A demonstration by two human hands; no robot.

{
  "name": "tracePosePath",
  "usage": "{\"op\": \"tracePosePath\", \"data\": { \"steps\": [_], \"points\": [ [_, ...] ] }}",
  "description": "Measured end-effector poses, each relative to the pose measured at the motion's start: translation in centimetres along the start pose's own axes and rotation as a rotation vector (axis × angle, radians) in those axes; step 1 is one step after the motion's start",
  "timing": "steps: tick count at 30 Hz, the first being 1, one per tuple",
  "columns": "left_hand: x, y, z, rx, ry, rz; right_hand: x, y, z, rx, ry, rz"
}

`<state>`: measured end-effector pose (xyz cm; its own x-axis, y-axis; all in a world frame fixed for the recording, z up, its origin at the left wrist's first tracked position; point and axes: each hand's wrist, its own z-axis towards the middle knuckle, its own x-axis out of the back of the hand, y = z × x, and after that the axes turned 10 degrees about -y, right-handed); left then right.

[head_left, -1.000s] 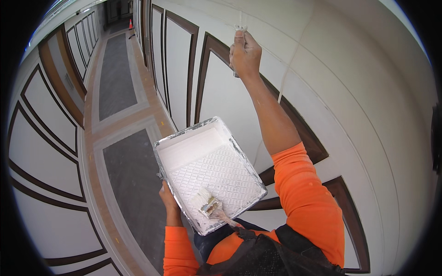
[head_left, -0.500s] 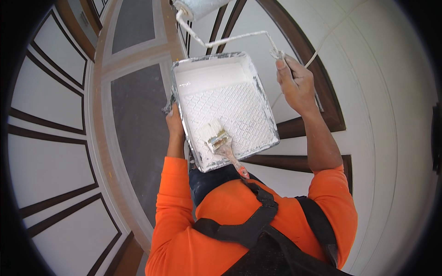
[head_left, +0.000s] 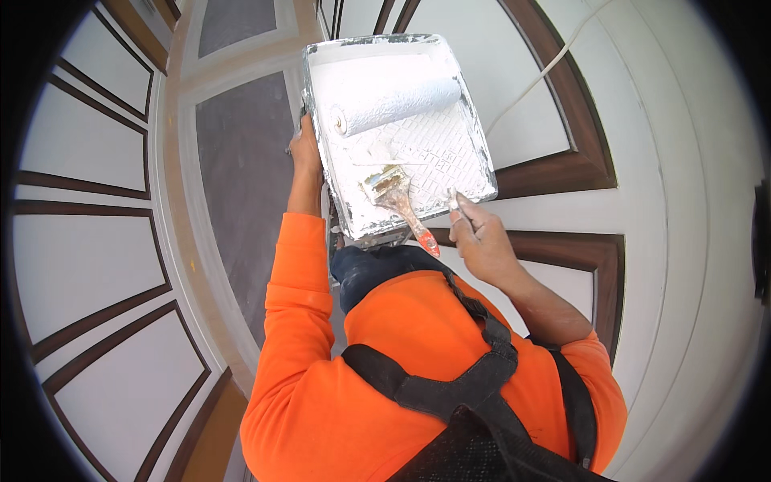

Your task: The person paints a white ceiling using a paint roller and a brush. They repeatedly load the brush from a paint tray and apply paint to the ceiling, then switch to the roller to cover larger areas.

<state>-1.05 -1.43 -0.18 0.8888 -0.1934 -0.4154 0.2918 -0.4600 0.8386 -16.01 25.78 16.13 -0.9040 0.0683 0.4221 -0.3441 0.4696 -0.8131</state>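
My left hand (head_left: 304, 149) grips the left rim of a paint tray (head_left: 487, 165), its fingers partly hidden behind the tray wall. White paint covers the tray's ribbed slope and fills its far end. A paint roller (head_left: 401, 104) lies across the tray, its white sleeve on the upper slope beside the paint. Closed round the roller's handle end is my right hand (head_left: 482, 241), just over the near right rim. A paintbrush (head_left: 392, 193) rests in the near left part, bristles on the slope, its red-tipped handle sticking out over the near edge.
White wall panels with dark brown wooden trim (head_left: 590, 153) stand close on the right, and similar panels (head_left: 80, 249) line the left. A thin pale cord (head_left: 554, 64) runs along the right wall. Dark grey floor sections with light borders (head_left: 241, 177) stretch along the left.
My right hand has come down and nearer, bringing the roller from above the tray's far edge into the tray. The tray, held by my left hand, sits higher in view.
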Motion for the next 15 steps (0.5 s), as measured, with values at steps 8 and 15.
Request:
{"op": "tracePosePath", "data": {
  "steps": [8,15],
  "points": [
    [-0.5,0.3,-0.8,-0.015,0.023,-0.016,-1.3,-1.9,-0.1,-0.133,-0.190,0.199],
    [0.8,-1.2,0.2,-0.034,0.029,0.032,1.0,-1.9,-0.5,-0.005,-0.254,-0.369]
  ]
}}
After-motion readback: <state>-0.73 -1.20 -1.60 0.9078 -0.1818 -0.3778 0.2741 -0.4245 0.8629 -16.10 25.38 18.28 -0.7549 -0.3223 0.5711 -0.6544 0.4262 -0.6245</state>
